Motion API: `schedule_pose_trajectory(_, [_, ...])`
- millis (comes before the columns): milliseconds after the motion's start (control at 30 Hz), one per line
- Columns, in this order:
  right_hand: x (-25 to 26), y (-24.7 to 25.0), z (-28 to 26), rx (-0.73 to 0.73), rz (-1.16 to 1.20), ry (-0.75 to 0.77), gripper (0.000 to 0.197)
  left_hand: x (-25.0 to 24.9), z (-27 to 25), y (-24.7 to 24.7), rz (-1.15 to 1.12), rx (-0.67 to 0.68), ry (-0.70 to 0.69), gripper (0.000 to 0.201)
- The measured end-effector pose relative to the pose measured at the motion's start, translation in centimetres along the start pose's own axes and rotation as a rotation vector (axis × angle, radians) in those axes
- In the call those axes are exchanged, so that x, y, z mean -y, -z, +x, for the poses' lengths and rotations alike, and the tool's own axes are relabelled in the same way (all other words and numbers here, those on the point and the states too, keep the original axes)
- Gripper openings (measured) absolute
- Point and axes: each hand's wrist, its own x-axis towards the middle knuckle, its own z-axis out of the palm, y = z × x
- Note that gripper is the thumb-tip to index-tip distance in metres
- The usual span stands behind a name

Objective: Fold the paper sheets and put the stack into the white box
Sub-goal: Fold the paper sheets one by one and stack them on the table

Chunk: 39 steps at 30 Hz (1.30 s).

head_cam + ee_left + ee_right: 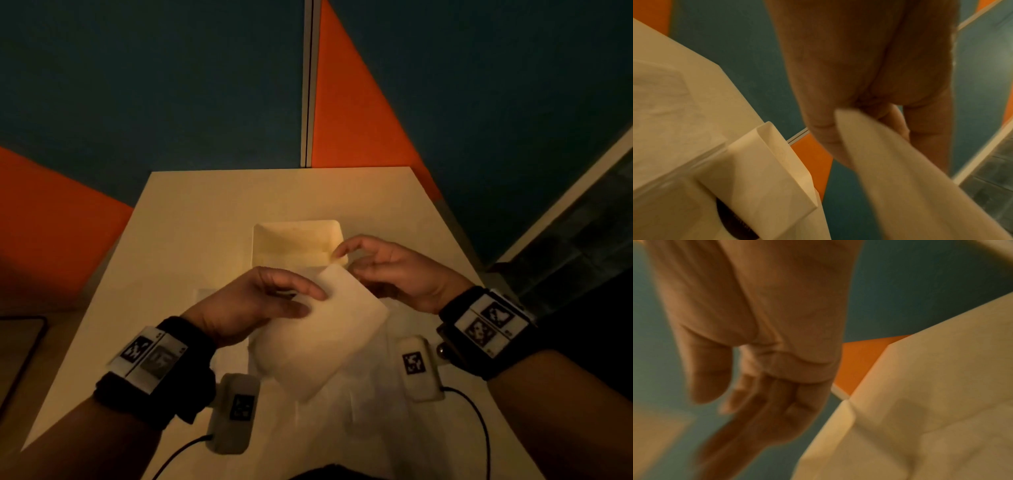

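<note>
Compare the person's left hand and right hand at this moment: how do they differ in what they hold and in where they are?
The left hand pinches the paper sheet at its edge; the right hand holds nothing, fingers loosely curled just past the sheet's far corner. The left hand sits nearer the person, over the table; the right hand reaches farther, beside the white box. Both are raised above the table and wear a dark wrist strap with markers.

Head above — wrist views close, outward
</note>
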Motion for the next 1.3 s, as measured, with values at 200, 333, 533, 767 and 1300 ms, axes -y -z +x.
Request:
schedule_pose_trajectory(200, [-5.0,5.2,1.7,-0.582,-0.468,-0.280,0.023,1.5,-1.9,2.6,-0.034,-0.389,0.020,0.025])
schedule_pose_trajectory(333, [-9.0,6.3,1.9,-0.377,-0.774,-0.431,0.043,3.0,-3.4,4.2,0.043,-0.575,0.123,0.030])
schedule_pose_trajectory(533, [-11.9,4.9,3.1,-0.208,-1.125,-0.539,0.082,5.8,-5.0,5.5,0.278,-0.759,0.249,0.040])
schedule_pose_trajectory(767, [-12.6,4.2,4.0,-0.254,-1.291,-0.541,0.083,6.6,-5.4,5.3,0.663,-0.778,0.325,0.041])
schedule_pose_trajectory(1300, [-12.5,4.1,3.5,-0.294,-1.308,-0.500,0.067,7.6,-5.8,6.3,0.839,-0.754,0.284,0.044])
